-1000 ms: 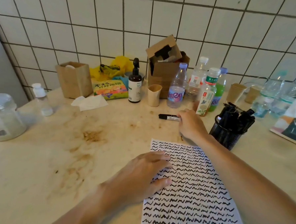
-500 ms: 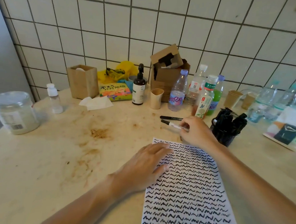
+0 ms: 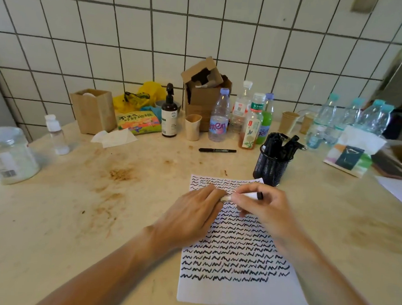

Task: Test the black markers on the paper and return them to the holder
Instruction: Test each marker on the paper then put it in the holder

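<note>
— Two hands on one marker [image 3: 244, 196], centre frame?
— Yes. The left hand [image 3: 192, 215] curls over its left end, seemingly at the cap; the right hand [image 3: 265, 208] pinches the barrel, over the paper [image 3: 241, 292].
— How far along?
— Far, I'd judge: squiggles fill most of the sheet, only the bottom strip blank.
— What's left?
— This marker's test. A spare marker [image 3: 217, 150] lies on the worktop [image 3: 75, 215], above centre; the holder [image 3: 272, 166], to its right, is packed with others.
</note>
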